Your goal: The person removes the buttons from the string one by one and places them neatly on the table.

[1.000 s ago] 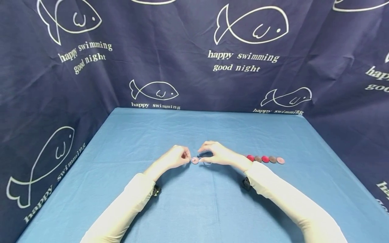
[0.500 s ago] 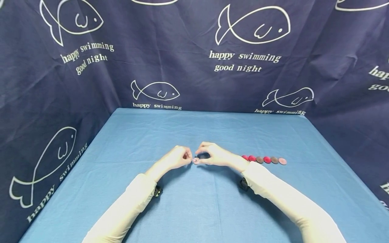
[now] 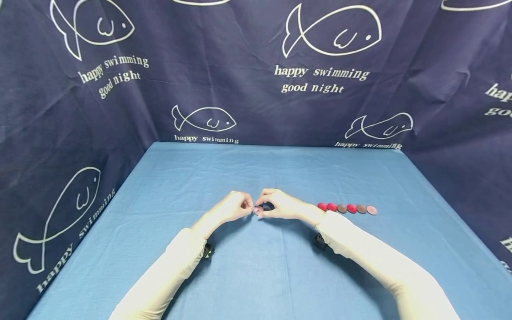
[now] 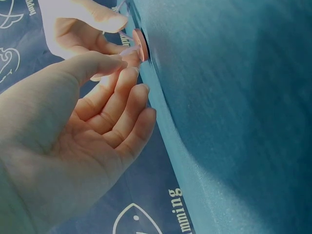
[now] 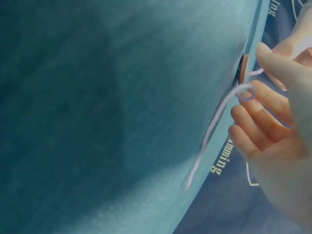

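Note:
In the head view a pinkish button (image 3: 258, 210) stands between the two hands over the blue table. My left hand (image 3: 236, 207) pinches a pale purple cord (image 4: 128, 50) between thumb and forefinger, close to the button, which is seen edge-on in the left wrist view. My right hand (image 3: 282, 204) is at the button's other side, thumb and forefinger apart. In the right wrist view a small cord loop (image 5: 246, 92) lies by the right forefinger's tip, and its loose tail (image 5: 210, 126) trails down over the cloth. How the cord passes through the button is hidden.
A row of buttons lies to the right of my right forearm: two red ones (image 3: 332, 207) at its near end, then brown (image 3: 342, 208), red (image 3: 351, 208), brown (image 3: 361, 209) and pink (image 3: 372, 210). Dark blue fish-printed curtains (image 3: 256, 75) enclose the blue table (image 3: 256, 271).
My right hand has shifted slightly left, bringing its thumb and fingers from beside the button to around it. My left hand keeps its pinch and stays nearly still.

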The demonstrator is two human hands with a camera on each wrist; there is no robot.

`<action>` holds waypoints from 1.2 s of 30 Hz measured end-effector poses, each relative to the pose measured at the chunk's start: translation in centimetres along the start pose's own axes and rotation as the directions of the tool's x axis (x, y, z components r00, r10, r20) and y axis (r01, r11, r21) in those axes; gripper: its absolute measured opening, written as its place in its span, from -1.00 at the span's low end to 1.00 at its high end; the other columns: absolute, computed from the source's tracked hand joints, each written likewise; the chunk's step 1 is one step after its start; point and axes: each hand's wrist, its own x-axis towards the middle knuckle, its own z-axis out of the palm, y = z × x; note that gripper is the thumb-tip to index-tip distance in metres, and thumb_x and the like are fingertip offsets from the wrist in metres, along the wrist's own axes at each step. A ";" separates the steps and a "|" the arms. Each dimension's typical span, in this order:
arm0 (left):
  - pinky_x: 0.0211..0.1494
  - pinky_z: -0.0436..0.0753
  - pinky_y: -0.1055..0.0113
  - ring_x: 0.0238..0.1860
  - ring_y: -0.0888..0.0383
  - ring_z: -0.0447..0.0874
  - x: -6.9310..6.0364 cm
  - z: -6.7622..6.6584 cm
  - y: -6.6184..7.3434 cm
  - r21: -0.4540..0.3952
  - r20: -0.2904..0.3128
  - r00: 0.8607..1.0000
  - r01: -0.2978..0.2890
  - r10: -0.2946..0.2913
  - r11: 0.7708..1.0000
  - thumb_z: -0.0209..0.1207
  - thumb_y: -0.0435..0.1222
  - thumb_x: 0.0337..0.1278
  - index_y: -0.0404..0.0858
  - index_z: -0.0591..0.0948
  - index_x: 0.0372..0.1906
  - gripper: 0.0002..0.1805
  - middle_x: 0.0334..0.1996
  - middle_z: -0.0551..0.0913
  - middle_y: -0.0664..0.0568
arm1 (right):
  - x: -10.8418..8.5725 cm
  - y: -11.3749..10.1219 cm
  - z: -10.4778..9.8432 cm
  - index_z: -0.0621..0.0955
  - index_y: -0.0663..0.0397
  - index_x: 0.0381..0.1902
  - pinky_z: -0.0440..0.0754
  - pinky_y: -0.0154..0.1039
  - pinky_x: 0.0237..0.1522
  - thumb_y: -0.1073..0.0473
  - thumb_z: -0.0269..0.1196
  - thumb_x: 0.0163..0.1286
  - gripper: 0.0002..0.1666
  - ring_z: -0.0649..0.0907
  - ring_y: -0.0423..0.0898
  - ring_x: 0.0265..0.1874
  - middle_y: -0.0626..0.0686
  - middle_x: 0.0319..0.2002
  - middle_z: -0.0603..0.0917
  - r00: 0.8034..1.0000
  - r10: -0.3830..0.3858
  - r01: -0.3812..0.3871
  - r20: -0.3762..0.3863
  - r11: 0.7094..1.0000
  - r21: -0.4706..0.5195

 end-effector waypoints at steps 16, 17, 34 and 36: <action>-0.42 0.47 0.52 -0.57 0.38 0.45 0.4 0.6 -0.4 -0.048 0.023 1.000 -0.016 0.017 0.999 0.20 -0.39 -0.02 -0.23 0.61 -0.48 -0.96 -0.60 0.62 0.11 | -0.3 -0.2 0.6 0.66 0.13 -0.28 0.45 -0.31 -0.21 0.12 0.37 0.14 -0.77 0.47 -0.05 -0.34 0.07 -0.39 0.47 0.999 0.000 0.002 0.033 0.998 -0.064; -0.41 0.47 0.53 -0.57 0.39 0.45 0.4 0.6 -0.5 -0.046 0.024 1.000 -0.017 0.018 0.999 0.20 -0.38 -0.01 -0.23 0.61 -0.48 -0.96 -0.60 0.62 0.11 | -0.3 -0.2 0.6 0.67 0.13 -0.29 0.45 -0.30 -0.21 0.12 0.37 0.14 -0.77 0.47 -0.05 -0.35 0.07 -0.40 0.47 1.000 -0.002 0.004 0.029 0.998 -0.065; -0.36 0.54 0.46 -0.50 0.31 0.55 0.4 -0.5 -0.7 -0.131 0.017 0.995 -0.092 0.095 0.987 0.17 -0.37 0.03 -0.23 0.62 -0.45 -0.95 -0.56 0.63 0.08 | 0.2 -0.2 0.0 0.64 0.14 -0.30 0.43 -0.34 -0.26 0.26 0.29 0.15 -0.87 0.49 -0.06 -0.37 0.06 -0.43 0.51 1.000 0.005 -0.005 0.017 1.000 -0.023; -0.36 0.53 0.46 -0.51 0.34 0.53 0.2 -0.7 -0.7 -0.144 0.016 0.995 -0.095 0.098 0.985 0.18 -0.36 0.03 -0.21 0.62 -0.46 -0.95 -0.57 0.62 0.12 | 0.2 -0.2 -0.2 0.64 0.15 -0.30 0.44 -0.33 -0.25 0.27 0.28 0.13 -0.86 0.49 -0.06 -0.36 0.06 -0.43 0.51 1.000 0.004 -0.004 0.012 1.000 -0.019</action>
